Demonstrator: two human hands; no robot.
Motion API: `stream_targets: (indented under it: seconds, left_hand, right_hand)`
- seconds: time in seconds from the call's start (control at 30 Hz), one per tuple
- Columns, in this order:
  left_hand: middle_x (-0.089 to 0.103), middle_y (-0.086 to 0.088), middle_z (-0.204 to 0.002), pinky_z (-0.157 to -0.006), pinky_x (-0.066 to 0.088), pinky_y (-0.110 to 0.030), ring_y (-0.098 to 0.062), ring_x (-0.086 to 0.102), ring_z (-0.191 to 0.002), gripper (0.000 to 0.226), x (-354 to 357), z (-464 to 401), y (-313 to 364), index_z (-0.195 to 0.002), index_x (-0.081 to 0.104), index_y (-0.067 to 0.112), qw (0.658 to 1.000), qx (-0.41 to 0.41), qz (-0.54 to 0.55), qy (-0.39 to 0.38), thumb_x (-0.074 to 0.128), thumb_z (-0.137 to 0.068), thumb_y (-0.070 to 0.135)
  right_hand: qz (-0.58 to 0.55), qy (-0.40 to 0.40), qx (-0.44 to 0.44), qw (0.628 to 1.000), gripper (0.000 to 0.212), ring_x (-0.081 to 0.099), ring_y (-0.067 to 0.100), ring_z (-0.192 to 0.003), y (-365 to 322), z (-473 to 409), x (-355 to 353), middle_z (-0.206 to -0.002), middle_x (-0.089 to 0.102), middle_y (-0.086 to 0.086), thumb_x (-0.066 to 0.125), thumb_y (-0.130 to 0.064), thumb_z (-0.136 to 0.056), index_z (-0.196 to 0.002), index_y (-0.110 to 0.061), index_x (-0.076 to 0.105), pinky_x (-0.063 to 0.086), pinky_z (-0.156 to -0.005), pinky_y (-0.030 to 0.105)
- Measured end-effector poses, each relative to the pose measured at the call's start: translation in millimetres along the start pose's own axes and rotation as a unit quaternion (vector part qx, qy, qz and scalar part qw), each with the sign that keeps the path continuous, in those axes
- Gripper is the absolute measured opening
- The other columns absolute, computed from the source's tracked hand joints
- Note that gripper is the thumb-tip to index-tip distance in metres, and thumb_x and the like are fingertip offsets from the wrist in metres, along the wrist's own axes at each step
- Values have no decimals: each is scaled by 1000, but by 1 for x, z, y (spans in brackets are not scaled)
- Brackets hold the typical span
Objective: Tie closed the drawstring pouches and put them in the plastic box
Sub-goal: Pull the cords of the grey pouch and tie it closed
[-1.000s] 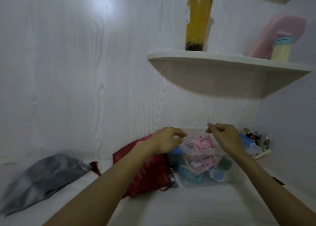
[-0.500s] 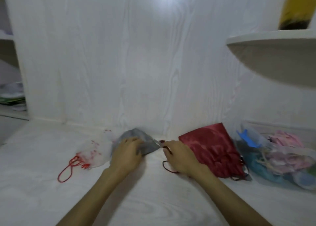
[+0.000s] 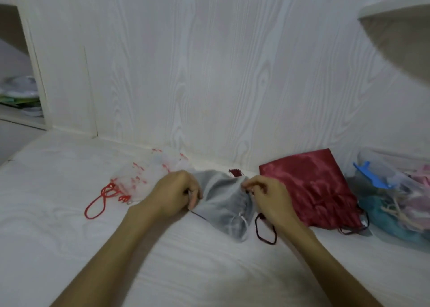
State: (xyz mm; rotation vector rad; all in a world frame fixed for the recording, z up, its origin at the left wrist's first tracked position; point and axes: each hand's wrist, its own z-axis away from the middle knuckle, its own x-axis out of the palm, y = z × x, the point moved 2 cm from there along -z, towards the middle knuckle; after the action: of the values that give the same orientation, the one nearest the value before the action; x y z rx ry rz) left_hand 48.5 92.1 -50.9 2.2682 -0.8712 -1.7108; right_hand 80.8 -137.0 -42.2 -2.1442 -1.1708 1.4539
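At centre table: your two hands meet on the grey pouch (image 3: 221,204), which lies flat on the white table (image 3: 69,237).
Left hand (image 3: 173,196): at 9 o'clock of the grey pouch; your fingers (image 3: 194,196) are curled and pinch the pouch's left edge.
Right hand (image 3: 270,198): at 3 o'clock of the grey pouch; your fingers (image 3: 250,187) are bent tight and pinch the gathered mouth of the pouch where its cord runs.
Grey pouch cord: a pale loop (image 3: 239,223) hangs at 5 o'clock of the pouch; whether it is knotted you cannot tell.
Dark cord loop (image 3: 266,233): lies on the table under your right wrist, at 4 o'clock of the grey pouch.
Red satin pouch (image 3: 307,190): flat at 3 o'clock of your right hand, just beside it, its gathered end toward you.
White sheer pouch (image 3: 149,174): at 10 o'clock of your left hand, red-speckled, with its red cord (image 3: 100,204) trailing toward 8 o'clock.
Plastic box (image 3: 395,190): clear, at the far 3 o'clock edge, beside the red satin pouch, with blurred pink and teal items inside.
Wall (image 3: 209,62): white wood-grain panel at 12 o'clock behind everything.
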Motion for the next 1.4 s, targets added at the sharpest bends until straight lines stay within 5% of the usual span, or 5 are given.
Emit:
stream_targets:
  seconds: [0.27,0.57,0.77,0.97,1.4]
  left_hand:
    - [66,15,-89,-75,40,-28,-9,54,-89,19,-17,14,45,-73,63,29,980,-40,20,196,46,-77,23]
    - [67,10,-105,-76,44,-27,-13,58,-96,28,30,12,42,-101,66,28,988,-50,-142,21,56,-85,48]
    - [54,12,-136,-105,36,-33,-10,45,-130,26,34,2,27,-115,66,32,999,3,-47,-10,59,-90,33]
    - [68,19,-79,-68,46,-26,-2,63,-78,44,-8,26,61,-81,70,32,990,-87,-16,109,44,-85,66]
    - [69,23,-75,-66,49,-20,6,63,-75,6,-6,75,52,-74,70,42,990,-136,-45,13,70,-80,43]
  right_hand:
    - [158,-173,-55,970,41,57,20,-108,-13,21,-7,-118,65,3,31,-15,-98,-129,-24,57,40,-98,35]
    - [41,-364,19,930,28,66,2,-94,-16,26,-46,-99,72,-7,51,-7,-92,-105,-21,71,50,-85,15]
    - [-85,-334,28,938,22,70,15,-87,-10,57,-61,-96,74,0,58,-5,-88,-101,-16,72,56,-80,25]
    - [29,-60,78,995,12,60,5,-66,7,73,-62,-77,67,-8,65,-21,-85,-88,-33,65,57,-72,33]
    - [121,-88,3,989,14,44,-6,-62,-15,83,-32,-60,43,-21,70,-42,-80,-82,-28,71,33,-54,10]
